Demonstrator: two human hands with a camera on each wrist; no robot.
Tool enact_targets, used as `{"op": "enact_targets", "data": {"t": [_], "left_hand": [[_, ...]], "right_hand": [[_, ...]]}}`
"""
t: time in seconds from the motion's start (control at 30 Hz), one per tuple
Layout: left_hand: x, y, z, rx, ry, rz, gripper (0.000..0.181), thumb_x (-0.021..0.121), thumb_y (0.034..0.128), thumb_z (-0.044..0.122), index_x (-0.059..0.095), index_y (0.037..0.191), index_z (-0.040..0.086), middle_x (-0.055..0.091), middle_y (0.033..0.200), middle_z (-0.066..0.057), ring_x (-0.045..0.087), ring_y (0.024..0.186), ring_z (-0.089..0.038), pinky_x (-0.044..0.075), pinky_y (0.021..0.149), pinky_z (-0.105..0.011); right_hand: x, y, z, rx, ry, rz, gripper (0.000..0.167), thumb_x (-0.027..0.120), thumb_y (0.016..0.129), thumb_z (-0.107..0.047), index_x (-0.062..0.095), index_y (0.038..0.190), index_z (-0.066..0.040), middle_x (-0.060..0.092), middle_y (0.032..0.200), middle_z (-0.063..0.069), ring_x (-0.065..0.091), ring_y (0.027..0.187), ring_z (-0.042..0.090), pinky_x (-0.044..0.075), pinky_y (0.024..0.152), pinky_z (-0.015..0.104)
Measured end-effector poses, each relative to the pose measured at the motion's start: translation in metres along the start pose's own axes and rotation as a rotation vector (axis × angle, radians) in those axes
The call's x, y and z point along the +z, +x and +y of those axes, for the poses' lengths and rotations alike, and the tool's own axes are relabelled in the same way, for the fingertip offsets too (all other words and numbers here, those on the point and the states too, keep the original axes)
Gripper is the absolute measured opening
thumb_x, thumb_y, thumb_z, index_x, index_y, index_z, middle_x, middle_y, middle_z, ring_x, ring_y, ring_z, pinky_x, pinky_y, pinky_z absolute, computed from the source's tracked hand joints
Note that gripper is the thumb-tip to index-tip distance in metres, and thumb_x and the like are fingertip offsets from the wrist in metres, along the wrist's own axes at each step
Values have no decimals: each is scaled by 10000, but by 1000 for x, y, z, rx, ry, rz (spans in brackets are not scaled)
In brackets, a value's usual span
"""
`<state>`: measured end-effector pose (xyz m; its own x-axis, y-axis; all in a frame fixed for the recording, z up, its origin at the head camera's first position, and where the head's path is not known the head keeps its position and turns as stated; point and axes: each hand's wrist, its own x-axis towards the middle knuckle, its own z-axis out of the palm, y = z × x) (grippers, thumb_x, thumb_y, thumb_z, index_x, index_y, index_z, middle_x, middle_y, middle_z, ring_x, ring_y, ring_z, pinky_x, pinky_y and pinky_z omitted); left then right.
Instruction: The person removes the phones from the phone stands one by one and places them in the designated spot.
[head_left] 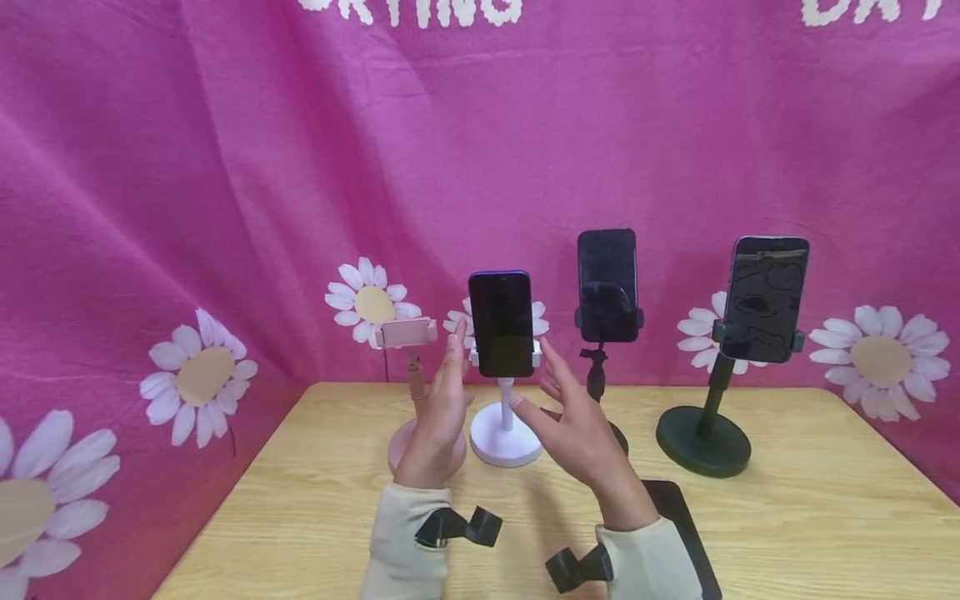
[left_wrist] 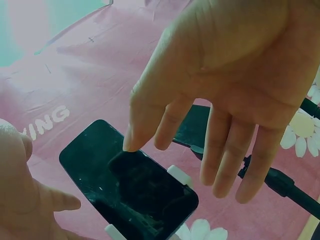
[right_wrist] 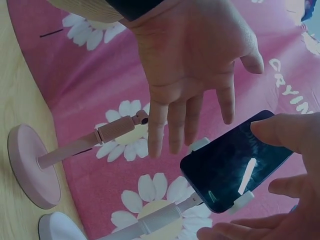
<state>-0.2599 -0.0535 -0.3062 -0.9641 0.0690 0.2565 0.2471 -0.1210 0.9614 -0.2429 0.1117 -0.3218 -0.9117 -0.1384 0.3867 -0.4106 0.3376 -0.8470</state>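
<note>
The blue-edged phone point(head_left: 501, 325) hides most of its white clamp point(head_left: 536, 357); the right sleeve point(head_left: 647, 562) partly covers a black slab point(head_left: 670, 500).

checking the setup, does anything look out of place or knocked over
Nothing looks knocked over. The pink stand looks odd: it holds no phone, unlike the white stand, black stand and green stand. A dark flat object lies on the table, partly hidden by the right sleeve.

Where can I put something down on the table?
The table has bare wood at front right, before the dark green stand and right of the black flat object; also front left, beside the left sleeve. It's crowded mid-table: left hand, right hand, white stand, pink stand.
</note>
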Motion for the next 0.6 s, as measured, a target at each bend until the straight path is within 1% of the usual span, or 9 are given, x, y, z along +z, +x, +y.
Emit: {"op": "enact_targets", "data": {"t": [0.03,0.07,0.17,0.27,0.37,0.43,0.5,0.6], "left_hand": [[0,0,-1,-6,14,5,640,314,938,673,230,1511,400,169,1581,123,8,1451,-171,239,1095,-598],[1,0,-2,-9,31,3,643,305,943,669,222,1516,389,169,1585,107,6,1454,-186,249,1091,-598],[2,0,-4,-8,85,-15,627,280,962,643,201,1525,378,173,1585,112,-6,1446,-173,267,1081,-600],[4,1,-4,27,114,-52,624,246,979,621,166,1537,351,164,1588,118,116,1457,-182,249,1079,-621],[4,3,-4,48,120,-52,629,246,979,622,164,1538,347,157,1589,119,118,1457,-179,258,1077,-616],[4,4,-4,61,105,-62,639,243,983,615,153,1544,322,141,1596,95,119,1459,-201,261,1067,-632],[4,5,-5,61,93,-67,637,248,984,612,156,1544,322,141,1596,95,124,1459,-204,267,1064,-631],[3,6,-6,60,73,-77,630,246,989,602,152,1544,320,135,1599,78,157,1454,-248,276,1051,-646]], "right_hand": [[0,0,1,6,-4,-6,796,671,909,-314,190,1541,-259,307,1540,139,383,1352,384,427,981,528],[1,-1,1,11,-6,-12,799,673,909,-314,187,1541,-267,316,1532,154,385,1348,393,427,981,531],[2,-1,4,25,-23,-24,813,681,904,-300,177,1542,-281,353,1503,187,399,1333,411,434,974,531],[3,1,7,22,-37,-28,829,689,897,-274,170,1541,-308,376,1488,186,415,1319,419,446,961,533],[5,4,9,12,-30,-39,844,690,895,-257,153,1542,-327,348,1517,144,409,1322,424,445,953,551],[6,5,11,12,-23,-45,854,692,892,-256,143,1541,-338,324,1536,112,404,1326,421,443,950,564],[7,6,12,13,-14,-47,861,692,892,-261,131,1540,-350,312,1544,93,399,1332,416,443,944,574],[9,7,15,4,-7,-48,853,687,897,-255,135,1541,-341,315,1541,109,395,1334,417,449,927,587]]}}
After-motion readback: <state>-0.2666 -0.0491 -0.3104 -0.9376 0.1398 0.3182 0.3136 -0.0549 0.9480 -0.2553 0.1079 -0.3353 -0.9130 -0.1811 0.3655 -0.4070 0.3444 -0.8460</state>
